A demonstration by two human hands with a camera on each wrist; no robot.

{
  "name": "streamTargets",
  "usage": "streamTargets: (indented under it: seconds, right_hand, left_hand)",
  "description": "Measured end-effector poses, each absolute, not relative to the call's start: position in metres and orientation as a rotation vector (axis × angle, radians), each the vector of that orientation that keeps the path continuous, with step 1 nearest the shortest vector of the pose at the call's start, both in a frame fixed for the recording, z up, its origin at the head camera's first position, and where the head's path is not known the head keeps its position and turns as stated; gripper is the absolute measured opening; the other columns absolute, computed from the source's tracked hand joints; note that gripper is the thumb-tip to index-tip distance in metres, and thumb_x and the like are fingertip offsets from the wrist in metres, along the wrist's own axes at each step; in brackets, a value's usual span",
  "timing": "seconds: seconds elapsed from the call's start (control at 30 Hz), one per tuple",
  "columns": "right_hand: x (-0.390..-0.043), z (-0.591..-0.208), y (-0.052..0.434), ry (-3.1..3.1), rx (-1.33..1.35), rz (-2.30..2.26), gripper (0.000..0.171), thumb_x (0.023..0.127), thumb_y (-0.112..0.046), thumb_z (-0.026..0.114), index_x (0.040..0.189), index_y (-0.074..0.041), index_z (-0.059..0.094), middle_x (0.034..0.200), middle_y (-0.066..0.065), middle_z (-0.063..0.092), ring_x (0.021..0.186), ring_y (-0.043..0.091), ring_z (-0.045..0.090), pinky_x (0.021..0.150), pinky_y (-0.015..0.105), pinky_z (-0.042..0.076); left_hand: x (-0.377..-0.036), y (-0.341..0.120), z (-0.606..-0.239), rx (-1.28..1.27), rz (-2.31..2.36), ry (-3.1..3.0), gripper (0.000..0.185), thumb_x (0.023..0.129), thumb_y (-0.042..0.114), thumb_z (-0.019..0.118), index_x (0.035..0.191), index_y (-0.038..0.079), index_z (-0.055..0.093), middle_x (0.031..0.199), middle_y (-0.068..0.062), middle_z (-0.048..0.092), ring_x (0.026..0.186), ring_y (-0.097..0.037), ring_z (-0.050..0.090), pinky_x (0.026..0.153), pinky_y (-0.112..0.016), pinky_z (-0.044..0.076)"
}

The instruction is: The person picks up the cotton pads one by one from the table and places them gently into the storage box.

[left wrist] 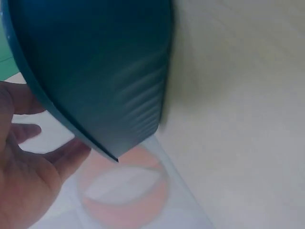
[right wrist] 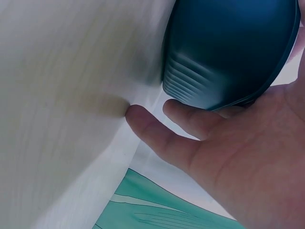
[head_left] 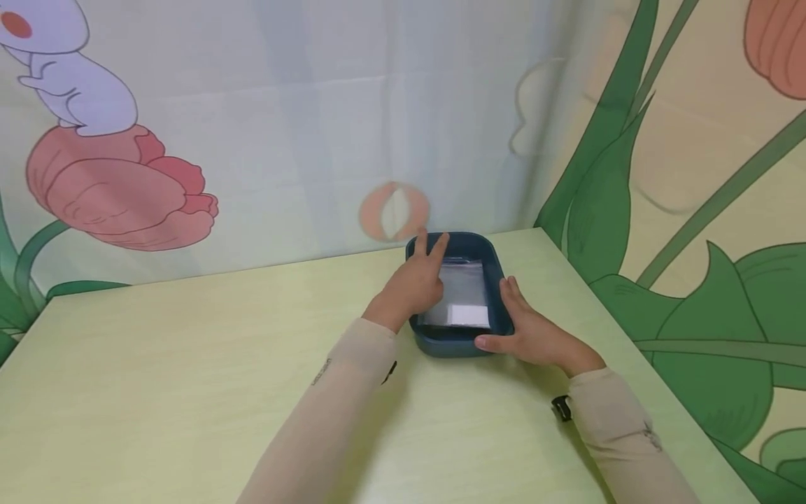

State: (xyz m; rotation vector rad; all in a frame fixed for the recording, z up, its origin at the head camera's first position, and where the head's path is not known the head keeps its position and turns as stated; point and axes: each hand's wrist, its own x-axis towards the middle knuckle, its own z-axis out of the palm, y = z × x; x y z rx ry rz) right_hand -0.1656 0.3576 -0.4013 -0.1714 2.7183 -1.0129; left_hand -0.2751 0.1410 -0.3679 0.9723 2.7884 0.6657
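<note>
A dark blue plastic bin (head_left: 450, 345) with rounded corners stands on the table. Inside it lies a stack of clear plastic bags (head_left: 462, 290) with a white patch near the front. Over the bin's left side is my left hand (head_left: 409, 283), two fingers spread and pointing toward the far rim; in the left wrist view the hand (left wrist: 31, 176) is by the rim, other fingers partly hidden. My right hand (head_left: 535, 332) is at the right near corner, thumb toward the front and fingers along the right side. In the right wrist view, two fingers stretch straight beside the ribbed wall.
The pale wood-look table (head_left: 176, 378) extends to the left and front of the bin. A printed curtain (head_left: 302, 161) hangs behind the table's back edge, and a leaf-patterned one (head_left: 711, 308) runs along the right edge, near the bin.
</note>
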Motion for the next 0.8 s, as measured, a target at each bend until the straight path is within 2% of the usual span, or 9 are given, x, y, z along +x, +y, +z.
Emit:
streamTargets:
  seconds: [0.07, 0.1, 0.13, 0.2, 0.23, 0.3, 0.5, 0.63, 0.8]
  right_hand:
    - [-0.167, -0.402, 0.356, 2.718, -0.182, -1.017, 0.123, 0.088, -0.060, 0.070, 0.159, -0.004, -0.014, 0.163, 0.018, -0.023, 0.150, 0.044, -0.004, 0.116, 0.062, 0.013]
    - [-0.168, -0.402, 0.355, 2.718, -0.191, -1.021, 0.123, 0.088, -0.059, 0.070, 0.159, -0.004, -0.013, 0.163, 0.019, -0.022, 0.150, 0.044, -0.004, 0.116, 0.062, 0.013]
    - [-0.168, -0.402, 0.354, 2.717, -0.193, -1.024, 0.123, 0.088, -0.059, 0.071, 0.159, -0.004, -0.013, 0.163, 0.019, -0.023, 0.150, 0.044, -0.004, 0.116, 0.062, 0.013]
    - [-0.168, -0.402, 0.353, 2.712, -0.210, -1.031, 0.123, 0.088, -0.058, 0.071, 0.159, -0.003, -0.013, 0.163, 0.019, -0.023, 0.150, 0.045, -0.004, 0.116, 0.062, 0.012]
    - [-0.168, -0.402, 0.352, 2.708, -0.213, -1.032, 0.123, 0.088, -0.057, 0.071, 0.159, -0.003, -0.014, 0.163, 0.018, -0.023, 0.150, 0.045, -0.004, 0.115, 0.063, 0.012]
    - [-0.168, -0.403, 0.352, 2.703, -0.220, -1.033, 0.123, 0.088, -0.057, 0.071, 0.159, -0.004, -0.014, 0.163, 0.018, -0.024, 0.149, 0.045, -0.004, 0.115, 0.063, 0.012]
    - [-0.164, -0.405, 0.361, 2.708, -0.215, -1.019, 0.123, 0.088, -0.058, 0.071, 0.159, -0.005, -0.016, 0.163, 0.017, -0.024, 0.149, 0.046, -0.005, 0.114, 0.065, 0.012]
    - [-0.157, -0.408, 0.372, 2.702, -0.221, -1.058, 0.122, 0.090, -0.053, 0.072, 0.158, -0.005, -0.017, 0.163, 0.020, -0.024, 0.149, 0.046, -0.008, 0.113, 0.067, 0.011]
    - [-0.141, -0.404, 0.382, 2.772, -0.167, -1.054, 0.123, 0.089, -0.050, 0.074, 0.159, -0.010, -0.019, 0.161, 0.020, -0.028, 0.146, 0.054, -0.004, 0.109, 0.073, 0.015]
  left_hand:
    - [-0.273, 0.130, -0.369, 1.048, 0.679, 2.781, 0.070, 0.102, 0.003, 0.042, 0.164, 0.015, 0.011, 0.167, -0.021, -0.003, 0.095, -0.027, 0.066, 0.065, -0.032, 0.047]
    - [-0.271, 0.124, -0.369, 1.090, 0.677, 2.786, 0.068, 0.102, 0.003, 0.042, 0.163, 0.014, 0.015, 0.167, -0.021, 0.003, 0.111, -0.030, 0.063, 0.074, -0.033, 0.050]
    - [-0.269, 0.117, -0.368, 1.130, 0.674, 2.791, 0.067, 0.101, 0.001, 0.042, 0.163, 0.012, 0.019, 0.166, -0.020, 0.008, 0.125, -0.032, 0.056, 0.084, -0.035, 0.050]
    - [-0.265, 0.102, -0.368, 1.193, 0.666, 2.806, 0.063, 0.101, -0.001, 0.042, 0.161, 0.011, 0.026, 0.165, -0.017, 0.018, 0.142, -0.033, 0.038, 0.102, -0.039, 0.044]
    - [-0.263, 0.094, -0.367, 1.217, 0.668, 2.818, 0.062, 0.100, -0.003, 0.042, 0.159, 0.009, 0.031, 0.163, -0.017, 0.024, 0.144, -0.033, 0.036, 0.108, -0.042, 0.039]
    - [-0.258, 0.076, -0.365, 1.254, 0.680, 2.852, 0.060, 0.097, -0.006, 0.042, 0.156, 0.008, 0.039, 0.159, -0.016, 0.034, 0.142, -0.034, 0.039, 0.112, -0.046, 0.035]
    - [-0.243, 0.023, -0.366, 1.339, 0.761, 2.962, 0.052, 0.095, -0.009, 0.045, 0.146, 0.002, 0.051, 0.145, -0.018, 0.053, 0.131, -0.035, 0.052, 0.108, -0.046, 0.040]
    - [-0.233, -0.008, -0.372, 1.280, 0.744, 3.011, 0.051, 0.101, 0.005, 0.055, 0.151, 0.003, 0.044, 0.144, -0.018, 0.054, 0.132, -0.035, 0.051, 0.108, -0.050, 0.039]
    - [-0.223, -0.036, -0.382, 1.150, 0.571, 3.071, 0.063, 0.103, 0.025, 0.060, 0.157, 0.007, 0.034, 0.151, -0.023, 0.043, 0.138, -0.040, 0.042, 0.109, -0.058, 0.033]
